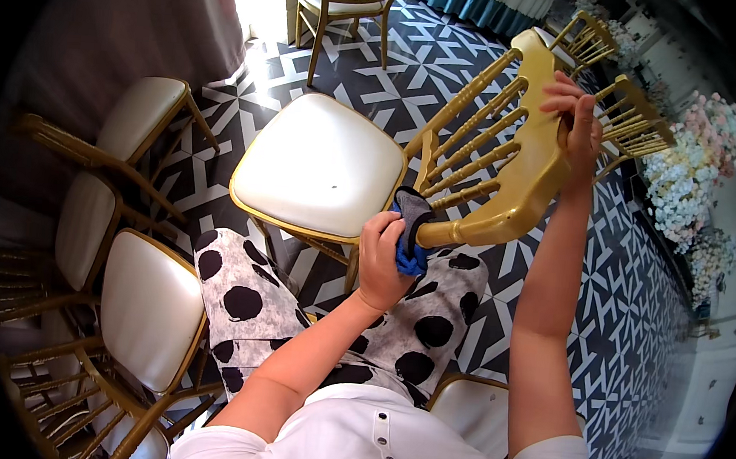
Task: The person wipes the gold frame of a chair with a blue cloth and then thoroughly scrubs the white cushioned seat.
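Observation:
Before me stands a gold chiavari chair (pixel 524 195) with a white padded seat (pixel 321 168); its spindled back is on the right. My left hand (pixel 384 256) presses a blue and grey cloth (pixel 413 223) around the near upright post of the back, below the top rail. At the far part of that rail, my right hand (pixel 577 116) grips its outer edge, the thumb and fingers spread over it. A small dark mark (pixel 334 187) shows on the seat. The cloth hides part of the post.
Several gold chairs with white seats (pixel 151 310) crowd the left side by a curtain (pixel 145 22). Another chair (pixel 345 4) stands farther off, near a table with a blue and white cloth (pixel 480 4). Pale artificial flowers (pixel 686 168) line the right. The floor (pixel 410 85) is patterned black and white.

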A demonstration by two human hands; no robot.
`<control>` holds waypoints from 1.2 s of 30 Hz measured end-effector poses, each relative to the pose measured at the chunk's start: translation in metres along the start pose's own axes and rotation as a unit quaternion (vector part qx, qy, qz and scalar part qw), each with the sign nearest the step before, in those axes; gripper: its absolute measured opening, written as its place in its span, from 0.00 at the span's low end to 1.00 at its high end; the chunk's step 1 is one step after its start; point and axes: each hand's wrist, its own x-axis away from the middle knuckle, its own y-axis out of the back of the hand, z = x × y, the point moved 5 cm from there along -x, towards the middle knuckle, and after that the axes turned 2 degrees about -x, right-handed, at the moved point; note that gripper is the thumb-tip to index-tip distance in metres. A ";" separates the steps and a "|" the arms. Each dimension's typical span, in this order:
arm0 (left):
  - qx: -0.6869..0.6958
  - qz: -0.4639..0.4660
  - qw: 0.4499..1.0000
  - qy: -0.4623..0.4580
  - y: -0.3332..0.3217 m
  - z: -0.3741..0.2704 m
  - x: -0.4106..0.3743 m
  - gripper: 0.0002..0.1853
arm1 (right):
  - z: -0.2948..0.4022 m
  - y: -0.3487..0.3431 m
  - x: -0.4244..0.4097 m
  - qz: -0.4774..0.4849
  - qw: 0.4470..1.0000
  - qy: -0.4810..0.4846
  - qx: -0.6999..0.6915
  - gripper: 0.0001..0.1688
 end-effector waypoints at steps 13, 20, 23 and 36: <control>0.000 0.013 0.997 -0.073 0.022 0.007 -0.006 0.33 | 0.033 -0.017 0.011 -0.005 1.000 -0.003 0.023 0.42; -0.079 -0.033 0.995 -0.058 0.070 0.039 -0.031 0.35 | 0.058 -0.068 0.009 -0.052 0.993 -0.017 0.104 0.40; -0.137 -0.070 0.988 -0.022 0.098 0.072 -0.044 0.35 | 0.079 -0.114 0.006 -0.068 0.982 -0.002 0.178 0.37; -0.078 -0.140 0.987 0.014 0.147 0.123 -0.103 0.33 | 0.086 -0.190 -0.014 -0.071 0.959 0.089 0.258 0.24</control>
